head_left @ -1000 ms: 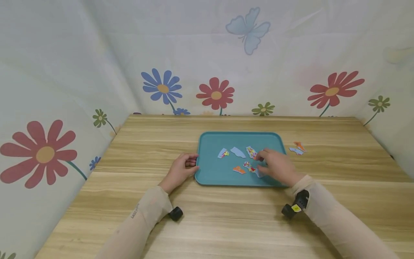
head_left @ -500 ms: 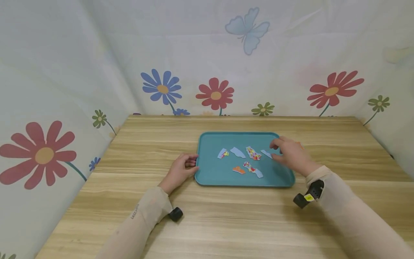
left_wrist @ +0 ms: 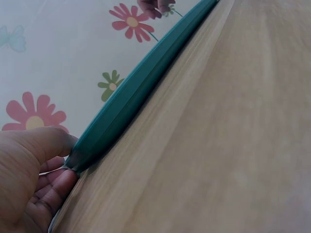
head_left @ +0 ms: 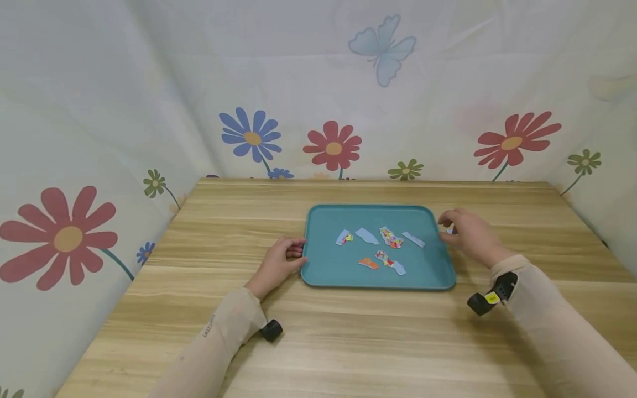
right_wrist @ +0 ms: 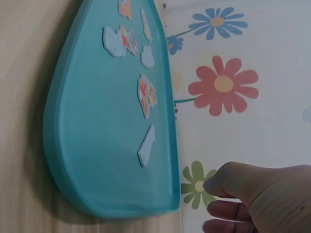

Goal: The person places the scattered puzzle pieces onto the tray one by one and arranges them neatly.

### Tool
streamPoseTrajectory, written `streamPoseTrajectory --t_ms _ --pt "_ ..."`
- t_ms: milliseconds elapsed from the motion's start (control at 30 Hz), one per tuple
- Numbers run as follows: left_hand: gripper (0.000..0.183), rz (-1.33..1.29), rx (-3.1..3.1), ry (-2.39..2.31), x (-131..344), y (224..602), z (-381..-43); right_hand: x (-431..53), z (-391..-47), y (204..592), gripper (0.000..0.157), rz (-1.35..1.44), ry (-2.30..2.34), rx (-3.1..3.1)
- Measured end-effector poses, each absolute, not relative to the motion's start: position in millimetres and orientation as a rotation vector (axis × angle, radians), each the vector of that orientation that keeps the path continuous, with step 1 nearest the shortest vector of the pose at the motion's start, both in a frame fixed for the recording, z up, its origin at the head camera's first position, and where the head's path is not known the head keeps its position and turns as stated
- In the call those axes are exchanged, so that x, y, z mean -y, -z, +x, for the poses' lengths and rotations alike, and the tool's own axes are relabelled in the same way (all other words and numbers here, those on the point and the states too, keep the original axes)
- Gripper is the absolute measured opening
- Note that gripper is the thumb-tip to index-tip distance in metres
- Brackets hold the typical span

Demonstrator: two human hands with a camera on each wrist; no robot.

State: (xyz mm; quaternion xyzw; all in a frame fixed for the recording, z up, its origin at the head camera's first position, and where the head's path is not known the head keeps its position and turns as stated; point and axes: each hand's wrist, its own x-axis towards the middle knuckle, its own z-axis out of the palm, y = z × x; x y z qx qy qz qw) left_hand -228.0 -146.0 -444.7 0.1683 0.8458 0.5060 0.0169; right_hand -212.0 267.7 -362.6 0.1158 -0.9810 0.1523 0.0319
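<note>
Table (head_left: 348,331): wooden, floral backdrop.
Left hand (head_left: 278,264): grips tray (head_left: 318,273) edge.
Right hand (head_left: 470,235): curled over a scrap (head_left: 450,230); grip unclear.
Risk: scrap probably slips from a loose pinch.

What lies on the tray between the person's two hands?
In the head view, six puzzle pieces lie on the teal tray between the left hand and right hand.

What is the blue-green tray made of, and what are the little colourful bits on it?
The tray looks like moulded plastic: smooth, matte teal, with rounded corners and a raised rim. The pieces look like thin printed card or paper, lying flat with cut edges, though the material can't be told for sure.
</note>
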Motion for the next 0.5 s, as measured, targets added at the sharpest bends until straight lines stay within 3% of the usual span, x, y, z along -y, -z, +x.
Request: streamPoseTrajectory --t_ms 500 --pt "0.045 0.507 -2.629 -1.563 146 445 -227 -292 -218 375 0.033 0.322 -0.485 3.018"
